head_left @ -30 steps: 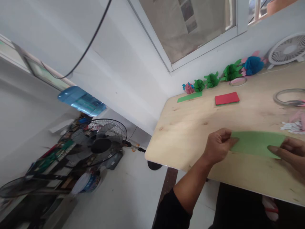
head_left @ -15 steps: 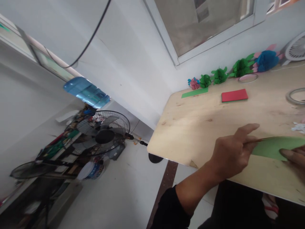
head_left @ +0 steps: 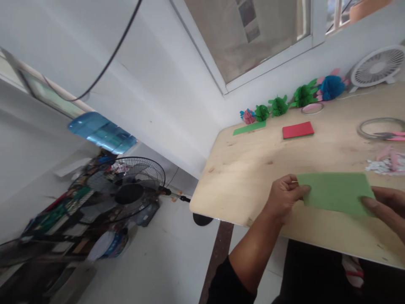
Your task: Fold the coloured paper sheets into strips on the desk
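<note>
A flat, light green sheet of paper (head_left: 335, 191) is held out between my two hands, just above the front of the wooden table (head_left: 240, 181). My left hand (head_left: 286, 194) pinches its left edge, with the thumb on the face towards me. At the right edge, my right hand (head_left: 387, 207) grips the sheet between thumb and fingers; part of that hand lies beyond the picture. Behind the sheet lies a red paper stack (head_left: 298, 130) with a green edge showing underneath. A green paper strip (head_left: 249, 128) rests near the far left corner.
Along the wall stand several folded paper figures, among them a green one (head_left: 278, 105) and a blue one (head_left: 331, 87). A white fan (head_left: 378, 67), a tape ring (head_left: 312, 108), pink-handled scissors (head_left: 394, 136) and paper scraps (head_left: 384, 164) are also there. Left of the table stands a black floor fan (head_left: 129, 194).
The green sheet has turned from a slanted view to face me broadly. My left hand's raised finger has curled in, its grip now on the left edge. The view has swung right.
</note>
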Demonstrator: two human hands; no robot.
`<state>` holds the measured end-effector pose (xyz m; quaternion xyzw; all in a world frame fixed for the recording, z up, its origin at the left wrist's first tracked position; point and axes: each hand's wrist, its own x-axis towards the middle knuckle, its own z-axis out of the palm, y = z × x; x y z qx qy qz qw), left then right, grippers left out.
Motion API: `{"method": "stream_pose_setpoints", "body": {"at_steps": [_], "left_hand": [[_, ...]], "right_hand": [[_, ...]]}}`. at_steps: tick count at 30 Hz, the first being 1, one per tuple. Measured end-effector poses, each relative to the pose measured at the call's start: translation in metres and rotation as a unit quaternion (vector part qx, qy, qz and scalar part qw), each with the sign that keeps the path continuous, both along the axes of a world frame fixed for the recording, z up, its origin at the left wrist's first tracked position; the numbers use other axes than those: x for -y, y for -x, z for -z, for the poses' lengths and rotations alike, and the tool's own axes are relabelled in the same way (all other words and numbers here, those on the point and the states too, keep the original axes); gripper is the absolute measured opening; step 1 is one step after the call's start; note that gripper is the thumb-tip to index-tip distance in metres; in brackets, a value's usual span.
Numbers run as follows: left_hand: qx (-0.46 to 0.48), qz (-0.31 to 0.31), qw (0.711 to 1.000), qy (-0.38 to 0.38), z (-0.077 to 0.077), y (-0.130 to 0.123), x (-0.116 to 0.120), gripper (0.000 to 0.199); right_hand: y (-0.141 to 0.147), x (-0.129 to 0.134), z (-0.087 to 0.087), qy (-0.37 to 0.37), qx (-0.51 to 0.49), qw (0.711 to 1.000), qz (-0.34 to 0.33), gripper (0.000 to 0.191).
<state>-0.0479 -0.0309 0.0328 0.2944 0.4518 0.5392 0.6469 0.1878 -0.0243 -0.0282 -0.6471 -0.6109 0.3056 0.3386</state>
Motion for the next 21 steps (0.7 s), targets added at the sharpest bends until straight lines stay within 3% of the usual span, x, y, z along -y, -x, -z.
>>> {"method": "stream_pose_setpoints", "body": {"at_steps": [4, 6, 11, 13, 16, 21], "left_hand": [[0.05, -0.003, 0.998, 0.042, 0.014, -0.007, 0.003, 0.054], [0.066, -0.006, 0.997, 0.049, 0.017, -0.01, 0.004, 0.054], [0.081, -0.013, 0.995, 0.053, 0.018, -0.016, 0.006, 0.053], [0.082, -0.012, 0.995, 0.055, 0.017, -0.017, 0.006, 0.053], [0.085, -0.011, 0.994, 0.063, 0.016, -0.019, 0.007, 0.053], [0.085, -0.004, 0.994, 0.064, 0.017, -0.021, 0.009, 0.054]], "right_hand": [[0.004, 0.01, -0.004, -0.11, 0.143, 0.983, 0.033, 0.066], [0.011, 0.017, -0.014, -0.178, 0.104, 0.978, 0.015, 0.057], [0.031, 0.035, -0.051, -0.19, 0.067, 0.979, -0.003, 0.039], [0.033, 0.037, -0.058, -0.195, 0.073, 0.978, -0.008, 0.035], [0.031, 0.036, -0.054, -0.187, 0.081, 0.979, -0.001, 0.039], [0.013, 0.026, -0.019, -0.122, 0.089, 0.987, 0.051, 0.057]]}}
